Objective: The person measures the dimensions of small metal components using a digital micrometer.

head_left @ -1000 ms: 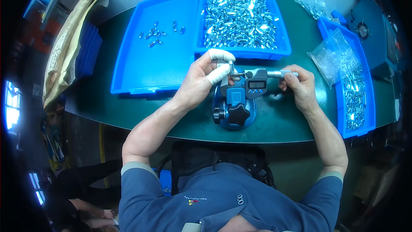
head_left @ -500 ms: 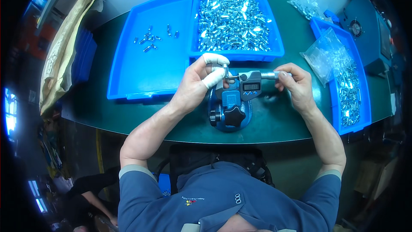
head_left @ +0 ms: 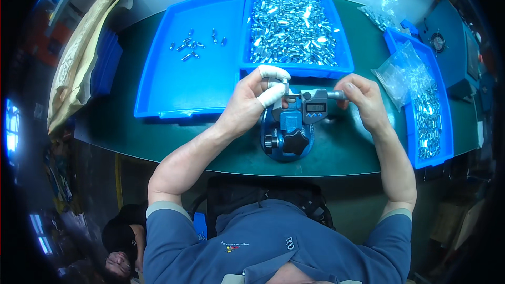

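A small metal piece (head_left: 285, 86) is held upright at the left end of a digital gauge (head_left: 315, 107); whether it is touched by the gauge's rod cannot be told. The piece is pinched between the thumb and forefinger of the left hand (head_left: 247, 100), both of which are wrapped in white covers (head_left: 272, 94). The gauge's round handle (head_left: 336, 95) is gripped at its right end by the thumb and bent fingers of the right hand (head_left: 364, 101). The gauge is carried by a blue stand (head_left: 291, 122), on which a black star-shaped knob (head_left: 296, 142) is mounted at the front. The stand is set on a green table (head_left: 347, 152), near its front edge.

Beyond the hands, two blue trays are placed side by side: the left tray (head_left: 184, 89) is dotted with a few loose pieces (head_left: 192, 45), while the right tray (head_left: 344, 47) is filled with a heap of shiny pieces (head_left: 292, 26). Farther right, more pieces are contained in a long blue box (head_left: 445, 137), over whose edge a clear bag (head_left: 395, 73) is draped.
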Tool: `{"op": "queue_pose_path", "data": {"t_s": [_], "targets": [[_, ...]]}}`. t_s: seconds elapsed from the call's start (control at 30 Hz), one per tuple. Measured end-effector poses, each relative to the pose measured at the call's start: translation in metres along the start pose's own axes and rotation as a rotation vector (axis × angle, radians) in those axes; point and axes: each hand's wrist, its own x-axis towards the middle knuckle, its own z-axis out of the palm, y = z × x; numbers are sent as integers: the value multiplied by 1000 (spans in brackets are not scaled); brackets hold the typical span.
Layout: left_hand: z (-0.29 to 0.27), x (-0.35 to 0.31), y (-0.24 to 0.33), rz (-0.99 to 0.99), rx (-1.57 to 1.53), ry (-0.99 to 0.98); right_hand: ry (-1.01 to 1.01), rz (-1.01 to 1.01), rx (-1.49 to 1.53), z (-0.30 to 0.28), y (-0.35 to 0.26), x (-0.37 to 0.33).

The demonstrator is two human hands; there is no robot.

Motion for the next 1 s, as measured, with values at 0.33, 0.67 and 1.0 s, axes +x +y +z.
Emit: {"op": "queue_pose_path", "data": {"t_s": [0.33,0.67,1.0], "targets": [[0,-2,2,0,13,1,33,-29,33,4,1,-12],[-1,-2,1,-34,6,-1,52,-69,-24,2,2,-12],[0,-1,1,-28,30,12,59,-58,-6,4,2,-12]]}}
